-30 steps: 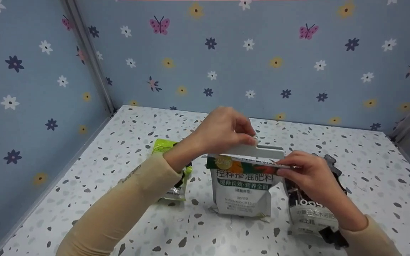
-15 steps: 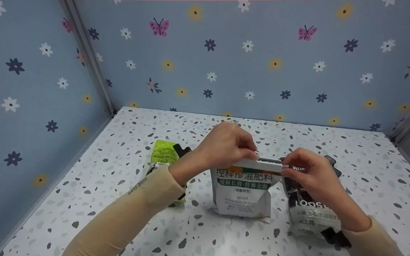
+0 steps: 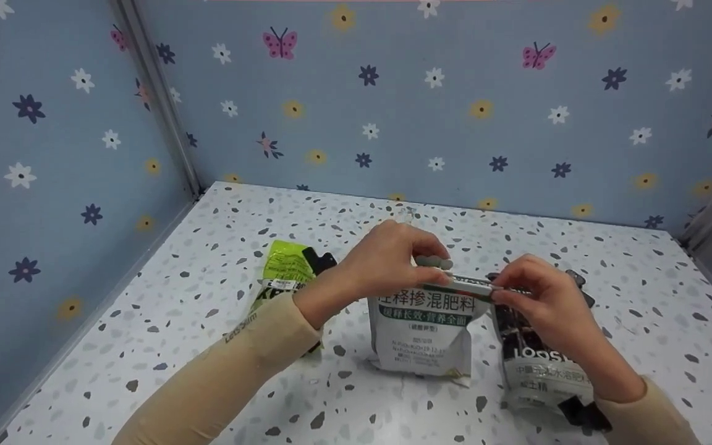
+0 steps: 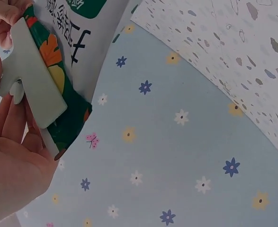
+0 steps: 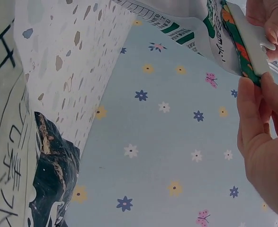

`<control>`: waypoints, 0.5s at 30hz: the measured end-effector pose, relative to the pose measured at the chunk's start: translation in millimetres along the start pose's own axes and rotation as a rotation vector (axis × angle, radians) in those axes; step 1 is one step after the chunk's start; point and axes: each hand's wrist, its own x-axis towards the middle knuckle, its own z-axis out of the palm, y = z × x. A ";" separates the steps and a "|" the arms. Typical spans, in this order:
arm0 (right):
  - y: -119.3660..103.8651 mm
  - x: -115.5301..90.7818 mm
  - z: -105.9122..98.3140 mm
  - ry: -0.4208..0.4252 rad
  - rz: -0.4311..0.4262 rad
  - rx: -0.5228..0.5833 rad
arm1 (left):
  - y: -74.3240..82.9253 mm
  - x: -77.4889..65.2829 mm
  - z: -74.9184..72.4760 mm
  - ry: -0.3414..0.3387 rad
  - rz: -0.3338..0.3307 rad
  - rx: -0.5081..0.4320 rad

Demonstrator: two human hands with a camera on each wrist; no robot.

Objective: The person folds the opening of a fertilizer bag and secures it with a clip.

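A white fertilizer bag (image 3: pixel 421 343) with Chinese lettering stands upright on the table in the head view, its green, leaf-patterned top folded over. My left hand (image 3: pixel 387 256) pinches the handle of a pale green bag clip (image 4: pixel 39 75), thumb on one side and fingers on the other. The clip's long bar lies along the folded top, as the right wrist view also shows with the clip (image 5: pixel 250 42) beside the patterned strip. At the fold's right end, my right hand (image 3: pixel 538 300) pinches the corner between thumb and fingers.
A black and white bag (image 3: pixel 541 364) lies under my right forearm, with a black clip (image 3: pixel 584 413) at its lower end. Left of the white bag is a lime-green packet (image 3: pixel 287 259) with a black clip (image 3: pixel 319 259). A flowered wall (image 3: pixel 331 80) rises behind the speckled table (image 3: pixel 238 222).
My left hand has come down with the pale green clip, from above the bag's top edge onto the fold. My right hand keeps pinching the corner, with only slight movement.
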 end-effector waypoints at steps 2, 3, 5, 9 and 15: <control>0.7 -0.3 -0.2 0.000 -0.002 0.003 | -2.1 -1.7 0.5 -0.007 0.007 0.002; 1.1 -0.4 -0.3 0.001 -0.005 0.000 | -3.1 -2.9 0.3 -0.009 0.011 0.006; 1.6 -0.2 -0.2 0.003 -0.015 -0.007 | -6.0 -6.4 -1.5 -0.007 0.022 0.016; 2.9 0.8 -0.1 0.009 -0.043 -0.024 | -16.6 -17.4 -6.8 0.013 0.008 -0.002; 6.8 0.0 1.2 0.017 -0.040 0.000 | -43.3 -37.8 -7.0 0.113 -0.079 -0.139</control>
